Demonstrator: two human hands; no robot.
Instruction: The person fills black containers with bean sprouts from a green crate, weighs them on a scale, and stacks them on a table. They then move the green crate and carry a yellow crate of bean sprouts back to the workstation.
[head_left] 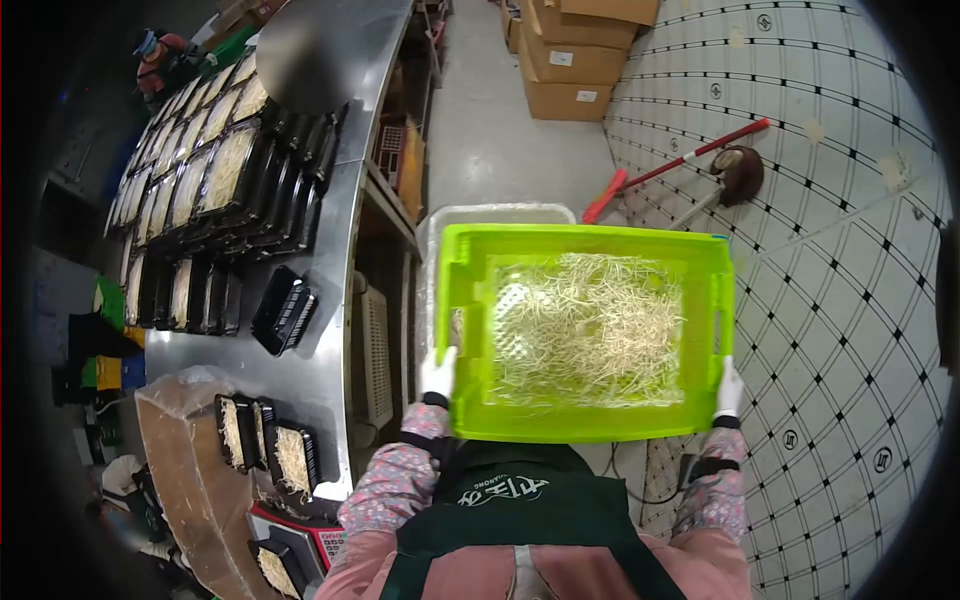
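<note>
A bright green plastic crate (pixel 590 425) is held in front of my body, one hand on each short side. Gloved in white, my left hand (pixel 438 378) grips its left side near the front corner. My right hand (pixel 730 388), also gloved, grips the opposite side at about the same level. Inside lie loose, thin, pale strands (pixel 640 335) that look like sprouts or thin mushrooms, thickest toward the right. My fingers are partly hidden by the crate's walls. Behind and partly under the crate shows a whitish tub (pixel 500 213).
On the left, a steel table (pixel 300 385) carries stacked black trays (pixel 225 175) of pale strands and one tray (pixel 284 310) without visible strands. A red scale (pixel 328 545) stands near the front. Cardboard boxes (pixel 575 65) and a red-handled tool (pixel 695 155) are ahead. Other people are at left.
</note>
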